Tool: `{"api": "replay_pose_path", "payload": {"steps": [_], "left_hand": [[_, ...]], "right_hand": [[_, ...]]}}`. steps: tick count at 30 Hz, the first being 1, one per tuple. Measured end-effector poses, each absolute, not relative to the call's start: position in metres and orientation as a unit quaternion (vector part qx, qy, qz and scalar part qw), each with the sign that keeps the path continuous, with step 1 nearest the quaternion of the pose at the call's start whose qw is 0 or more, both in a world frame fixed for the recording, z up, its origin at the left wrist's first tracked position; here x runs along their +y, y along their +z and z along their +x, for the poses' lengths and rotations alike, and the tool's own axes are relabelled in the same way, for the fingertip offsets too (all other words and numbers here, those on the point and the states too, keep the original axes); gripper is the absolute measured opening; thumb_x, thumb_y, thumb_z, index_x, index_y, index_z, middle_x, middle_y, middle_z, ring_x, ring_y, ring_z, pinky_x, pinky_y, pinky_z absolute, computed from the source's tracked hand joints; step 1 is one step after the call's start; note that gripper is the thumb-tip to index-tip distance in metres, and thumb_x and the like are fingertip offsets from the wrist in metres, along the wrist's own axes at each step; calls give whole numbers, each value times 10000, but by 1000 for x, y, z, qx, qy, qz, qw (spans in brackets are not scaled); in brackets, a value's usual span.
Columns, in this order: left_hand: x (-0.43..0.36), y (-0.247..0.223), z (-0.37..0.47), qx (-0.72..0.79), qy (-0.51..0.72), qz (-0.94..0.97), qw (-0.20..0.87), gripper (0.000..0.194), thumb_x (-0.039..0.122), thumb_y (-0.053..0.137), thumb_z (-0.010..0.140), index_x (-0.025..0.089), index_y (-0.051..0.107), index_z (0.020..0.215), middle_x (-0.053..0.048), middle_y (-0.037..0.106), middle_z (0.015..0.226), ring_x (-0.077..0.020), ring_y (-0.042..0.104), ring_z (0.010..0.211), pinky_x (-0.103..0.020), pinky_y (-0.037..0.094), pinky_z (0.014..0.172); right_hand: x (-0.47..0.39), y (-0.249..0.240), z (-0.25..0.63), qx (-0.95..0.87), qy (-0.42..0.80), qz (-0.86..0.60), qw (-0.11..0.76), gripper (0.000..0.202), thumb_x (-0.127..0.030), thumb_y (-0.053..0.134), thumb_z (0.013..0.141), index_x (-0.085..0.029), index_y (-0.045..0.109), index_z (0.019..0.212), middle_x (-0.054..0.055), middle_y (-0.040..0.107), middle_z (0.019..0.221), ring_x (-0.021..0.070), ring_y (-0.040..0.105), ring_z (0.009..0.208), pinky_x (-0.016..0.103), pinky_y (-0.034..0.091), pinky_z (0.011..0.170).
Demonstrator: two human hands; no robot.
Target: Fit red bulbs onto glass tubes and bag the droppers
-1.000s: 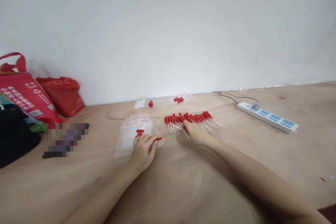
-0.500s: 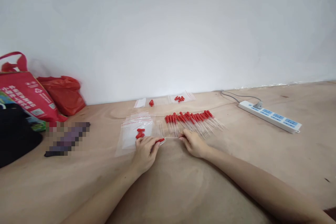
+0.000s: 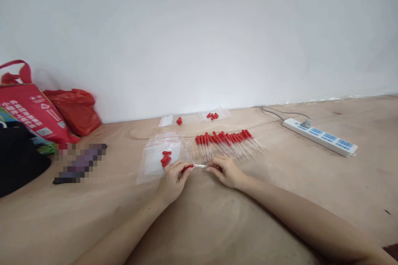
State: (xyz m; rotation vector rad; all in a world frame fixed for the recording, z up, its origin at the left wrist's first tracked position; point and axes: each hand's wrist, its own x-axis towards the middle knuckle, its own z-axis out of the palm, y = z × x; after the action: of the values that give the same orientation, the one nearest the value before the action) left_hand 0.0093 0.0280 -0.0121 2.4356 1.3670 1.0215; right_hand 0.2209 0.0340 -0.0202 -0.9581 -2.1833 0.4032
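Note:
My left hand [image 3: 172, 180] pinches a red rubber dropper bulb [image 3: 188, 167]. From the right, my right hand [image 3: 226, 171] grips a clear dropper tube [image 3: 200, 166], whose near end meets the mouth of the bulb. How deep the tube sits in the bulb is too small to tell. Beyond my left hand several loose red bulbs [image 3: 166, 159] lie on clear zip bags [image 3: 158, 149]. A few bare tubes [image 3: 189, 152] rest just behind my hands. Past my right hand, a row of droppers with red bulbs [image 3: 223, 138] is spread on the wooden table [image 3: 199, 223].
More red bulbs [image 3: 212, 116], tubes [image 3: 192, 119] and bags line the wall. To the right lies a white power strip [image 3: 320, 136] with a plugged-in cord. At left are red bags [image 3: 74, 109], a black hat [image 3: 18, 159] and a blurred dark object [image 3: 81, 163].
My right hand has moved slightly left along the tube, closer to my left hand. The tube now meets the bulb, with less of it showing between the hands.

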Motion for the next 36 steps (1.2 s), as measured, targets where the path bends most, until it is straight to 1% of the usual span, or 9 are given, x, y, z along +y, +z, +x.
{"api": "replay_pose_path", "payload": {"steps": [5, 8, 10, 14, 19, 23, 28, 32, 36], "left_hand": [[25, -13, 10, 467, 333, 816, 69, 219, 309, 427, 842, 216, 623, 814, -15, 636, 765, -175, 579, 741, -397, 334, 819], [24, -12, 11, 473, 336, 810, 87, 211, 311, 443, 830, 216, 626, 788, -9, 642, 754, -176, 579, 741, -414, 309, 845], [24, -11, 12, 469, 336, 809, 114, 210, 313, 456, 818, 208, 631, 769, -10, 639, 730, -167, 577, 720, -378, 343, 819], [23, -7, 14, 440, 351, 803, 196, 230, 304, 445, 813, 177, 629, 760, -18, 623, 701, -142, 569, 675, -264, 418, 672], [22, -6, 15, 420, 356, 799, 240, 236, 299, 434, 821, 173, 624, 756, -14, 627, 709, -130, 561, 648, -233, 421, 599], [21, -9, 14, 421, 351, 823, 146, 205, 304, 462, 815, 195, 627, 759, 3, 634, 675, -139, 567, 638, -311, 384, 718], [19, -11, 12, 383, 349, 855, 20, 146, 256, 475, 824, 208, 606, 782, 28, 642, 671, -117, 572, 603, -389, 248, 871], [16, -8, 13, 360, 354, 863, -20, 114, 217, 478, 824, 199, 584, 787, 27, 645, 683, -107, 573, 605, -382, 224, 890], [15, -7, 15, 348, 356, 867, -15, 100, 197, 482, 821, 194, 569, 772, 33, 638, 682, -103, 570, 604, -375, 224, 888]], "right_hand": [[34, -21, 223, -866, 129, -356, 327, 164, -287, 476, 832, -179, 564, 746, -16, 576, 657, 98, 495, 594, 260, 303, 678], [36, -21, 225, -871, 108, -354, 323, 194, -311, 472, 835, -177, 580, 744, -12, 578, 644, 95, 480, 571, 262, 278, 667], [38, -22, 226, -874, 92, -345, 330, 209, -317, 469, 838, -174, 590, 743, -6, 583, 641, 93, 469, 560, 266, 259, 662], [42, -24, 229, -878, 62, -318, 353, 215, -308, 462, 843, -167, 600, 757, 0, 593, 655, 86, 441, 537, 272, 231, 660], [44, -20, 230, -887, 28, -293, 355, 217, -278, 436, 854, -168, 606, 773, 2, 595, 669, 91, 461, 579, 280, 207, 665], [41, -15, 230, -894, 6, -294, 339, 219, -265, 426, 851, -177, 612, 775, 0, 596, 672, 89, 442, 566, 289, 188, 653], [34, -10, 226, -899, -9, -311, 309, 260, -255, 385, 851, -161, 594, 726, 4, 573, 628, 91, 411, 540, 290, 175, 638], [29, -9, 221, -895, 11, -327, 302, 295, -236, 350, 850, -150, 565, 667, 4, 557, 589, 90, 400, 521, 284, 179, 639], [27, -9, 218, -895, 58, -337, 286, 279, -221, 344, 846, -148, 555, 679, 1, 576, 601, 87, 429, 534, 273, 182, 643]]}}
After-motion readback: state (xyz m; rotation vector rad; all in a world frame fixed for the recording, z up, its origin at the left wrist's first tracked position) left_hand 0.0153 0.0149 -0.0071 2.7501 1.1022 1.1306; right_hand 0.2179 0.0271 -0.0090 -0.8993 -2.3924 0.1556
